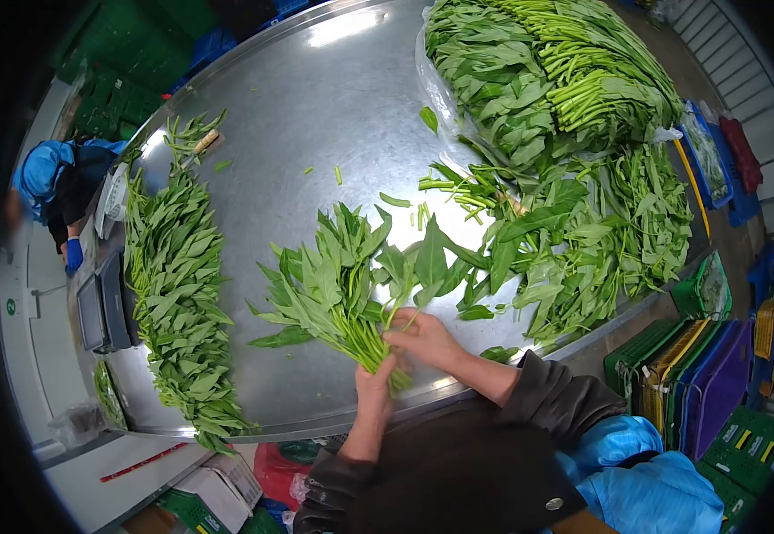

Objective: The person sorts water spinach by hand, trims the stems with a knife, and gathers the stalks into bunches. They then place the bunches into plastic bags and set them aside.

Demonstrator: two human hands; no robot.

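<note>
My left hand is wrapped round the stems of a bunch of water spinach, its leaves pointing away from me over the metal table. Beside it, my right hand pinches a leafy water spinach stem against the bunch's right side. Loose water spinach lies in a heap to the right. At the heap's edge a knife is partly covered by cut stems. A long row of water spinach runs down the table's left side.
A large pile of water spinach sits on clear plastic at the back right. Another knife with a wooden handle lies far left. A person in blue headwear works beyond the left edge. Folded crates stand at right.
</note>
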